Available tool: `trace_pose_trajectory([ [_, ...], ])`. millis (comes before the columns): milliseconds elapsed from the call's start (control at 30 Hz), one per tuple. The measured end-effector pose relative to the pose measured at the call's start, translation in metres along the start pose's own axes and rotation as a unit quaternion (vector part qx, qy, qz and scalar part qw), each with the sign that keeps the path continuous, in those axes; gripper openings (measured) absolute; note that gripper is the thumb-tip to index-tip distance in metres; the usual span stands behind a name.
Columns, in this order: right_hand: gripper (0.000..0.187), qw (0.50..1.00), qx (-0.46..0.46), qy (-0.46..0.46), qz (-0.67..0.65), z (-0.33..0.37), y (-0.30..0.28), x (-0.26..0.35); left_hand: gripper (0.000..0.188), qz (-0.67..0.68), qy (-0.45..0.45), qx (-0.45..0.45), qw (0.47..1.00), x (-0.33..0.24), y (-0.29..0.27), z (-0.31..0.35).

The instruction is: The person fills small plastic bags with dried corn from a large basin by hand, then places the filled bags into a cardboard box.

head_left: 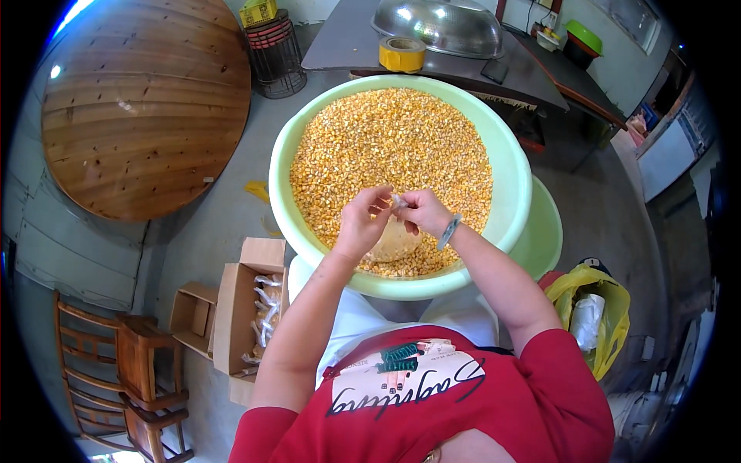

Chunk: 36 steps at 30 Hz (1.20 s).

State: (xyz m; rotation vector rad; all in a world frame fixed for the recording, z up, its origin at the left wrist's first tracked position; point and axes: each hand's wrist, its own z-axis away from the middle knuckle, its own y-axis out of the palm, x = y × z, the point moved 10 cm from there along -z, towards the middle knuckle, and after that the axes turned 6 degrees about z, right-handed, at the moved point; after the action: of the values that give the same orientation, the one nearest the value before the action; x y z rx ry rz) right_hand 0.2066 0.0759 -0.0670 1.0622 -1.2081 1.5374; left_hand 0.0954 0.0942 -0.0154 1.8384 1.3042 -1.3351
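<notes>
A large pale green tub (515, 181) stands in front of my knees, heaped with yellow corn kernels (390, 139). Over its near side, both hands meet at the gathered neck of a clear plastic bag (395, 243), whose rounded, filled body hangs just above or rests on the kernels; I cannot tell which. My right hand (427, 211) pinches the twisted top between thumb and fingers. My left hand (363, 222) has its fingers curled in at the same neck from the other side, partly hiding its grip.
Left of my legs, an open cardboard box (231, 316) holds several filled bags, beside a smaller carton (193, 316). A yellow carrier bag (610, 309) with a plastic roll (588, 320) sits at right. Ahead, a table (340, 46) bears yellow tape (401, 55) and a metal bowl (440, 27).
</notes>
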Motion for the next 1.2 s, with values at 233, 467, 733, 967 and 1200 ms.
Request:
trace_pose_trajectory([
  [233,0.017,1.000,0.013,-0.012,0.012,0.000,0.003,0.005,0.029,-0.086,-0.184,0.215,0.955,0.060,0.038,0.017],
  [467,0.015,1.000,0.007,-0.016,0.001,0.000,0.001,0.003,0.014,-0.076,-0.187,0.236,0.951,0.058,0.043,0.024],
  [733,0.016,0.985,-0.148,-0.010,-0.087,0.000,-0.039,0.000,0.017,-0.208,-0.172,0.193,0.943,0.058,0.031,0.019],
  [967,0.018,0.975,-0.206,0.013,-0.084,-0.004,-0.056,-0.015,0.016,-0.120,-0.175,0.142,0.967,0.061,0.022,0.012],
  [1200,0.018,0.977,-0.197,0.002,-0.082,-0.005,-0.061,-0.022,0.017,-0.011,-0.169,0.013,0.985,0.024,-0.021,0.002],
])
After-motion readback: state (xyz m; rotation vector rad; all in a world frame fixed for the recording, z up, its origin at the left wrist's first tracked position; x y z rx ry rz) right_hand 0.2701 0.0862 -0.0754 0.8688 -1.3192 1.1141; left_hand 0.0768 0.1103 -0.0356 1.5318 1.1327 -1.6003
